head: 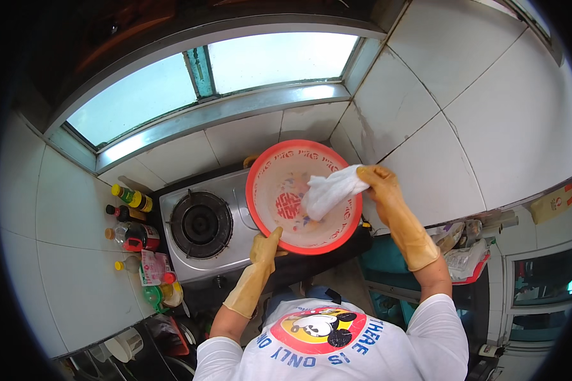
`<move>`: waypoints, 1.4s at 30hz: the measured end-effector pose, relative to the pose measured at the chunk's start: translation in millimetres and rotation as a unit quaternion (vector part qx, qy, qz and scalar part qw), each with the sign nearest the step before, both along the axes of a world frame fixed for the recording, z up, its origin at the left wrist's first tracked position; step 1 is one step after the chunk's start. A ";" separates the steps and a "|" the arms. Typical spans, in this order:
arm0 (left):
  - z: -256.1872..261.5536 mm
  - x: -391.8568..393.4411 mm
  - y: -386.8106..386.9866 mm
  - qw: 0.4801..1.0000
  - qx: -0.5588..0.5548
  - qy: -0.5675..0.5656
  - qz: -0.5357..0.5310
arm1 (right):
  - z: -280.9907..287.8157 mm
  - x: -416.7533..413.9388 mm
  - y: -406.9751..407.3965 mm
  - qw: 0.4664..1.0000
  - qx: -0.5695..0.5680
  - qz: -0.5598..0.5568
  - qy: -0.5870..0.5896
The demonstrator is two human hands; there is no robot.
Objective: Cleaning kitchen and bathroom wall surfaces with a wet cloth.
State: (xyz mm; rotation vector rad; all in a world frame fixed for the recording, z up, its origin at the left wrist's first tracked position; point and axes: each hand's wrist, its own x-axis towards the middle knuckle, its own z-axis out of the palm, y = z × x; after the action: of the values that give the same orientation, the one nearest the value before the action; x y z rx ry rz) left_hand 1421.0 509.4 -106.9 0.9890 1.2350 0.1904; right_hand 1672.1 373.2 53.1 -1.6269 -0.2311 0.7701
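Observation:
A basin with a red rim (253, 209) and red printed patterns sits over the right side of a steel gas stove (245, 228). My left hand (266, 247), in a tan rubber glove, grips the near left edge of that rim. The thumb lies over the edge, with the other fingers below. My right hand (379, 183), gloved the same way, pinches one end of a white cloth (333, 190) above the basin's right rim. The cloth hangs down into the basin, and its lower end appears to reach the inside. What lies under the basin is hidden.
To the left of the basin is a black burner (200, 224). Several condiment bottles (132, 197) line the left wall. A tiled wall (424, 157) rises close on the right, and a window (276, 62) is behind the stove. Plastic bags (464, 259) lie at right.

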 end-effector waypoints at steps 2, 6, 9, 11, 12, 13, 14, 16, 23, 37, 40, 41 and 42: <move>-0.2 -3.6 2.2 0.996 -0.042 -0.066 -0.035 | 6.0 17.2 -5.7 0.997 0.059 -0.047 -0.029; 0.2 -6.1 0.1 0.996 -0.024 -0.066 -0.046 | 70.8 58.3 -15.9 0.969 0.168 -0.146 -0.107; -1.7 -6.2 -0.1 0.996 -0.020 -0.075 -0.034 | 131.9 78.7 -11.6 0.916 0.140 -0.227 -0.301; -5.8 -6.0 -0.4 0.996 -0.028 -0.079 -0.014 | 143.4 95.9 -1.4 0.874 0.113 -0.255 -0.397; -5.3 -8.1 -1.7 0.996 -0.029 -0.078 -0.017 | 141.1 106.3 2.7 0.734 -0.035 -0.256 -0.628; -3.7 -5.0 -3.2 0.996 -0.027 -0.079 -0.018 | 139.4 118.1 5.0 0.522 -0.180 -0.233 -0.801; -2.6 -2.2 -4.4 0.996 -0.024 -0.079 -0.018 | 127.0 132.5 8.0 0.519 -0.182 -0.235 -0.802; -4.1 -1.9 -5.1 0.997 -0.017 -0.071 -0.016 | 78.7 163.1 18.9 0.131 -0.550 -0.038 -0.824; -1.2 18.1 -8.3 0.999 0.009 -0.034 -0.037 | -153.7 261.7 -19.2 0.237 -0.573 0.187 -0.762; 3.1 -9.2 -5.4 0.999 0.038 0.007 0.003 | -191.3 150.4 22.8 0.262 -0.506 0.480 -0.667; -0.6 -3.3 -3.1 1.000 0.016 -0.004 -0.002 | -42.5 204.2 57.8 0.311 -0.476 0.364 -0.738; -1.2 1.6 -1.1 1.000 0.019 -0.007 0.002 | 2.8 220.9 52.6 0.325 -0.461 0.320 -0.761; -4.0 8.8 -2.3 0.999 0.031 0.033 0.023 | 49.8 239.6 58.1 0.337 -0.448 0.274 -0.781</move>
State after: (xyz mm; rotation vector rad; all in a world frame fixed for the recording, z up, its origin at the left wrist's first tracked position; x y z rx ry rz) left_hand 1429.9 507.1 -110.9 1.0283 1.3190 0.2340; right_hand 1911.7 431.2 102.9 -2.8854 -2.1584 -0.8695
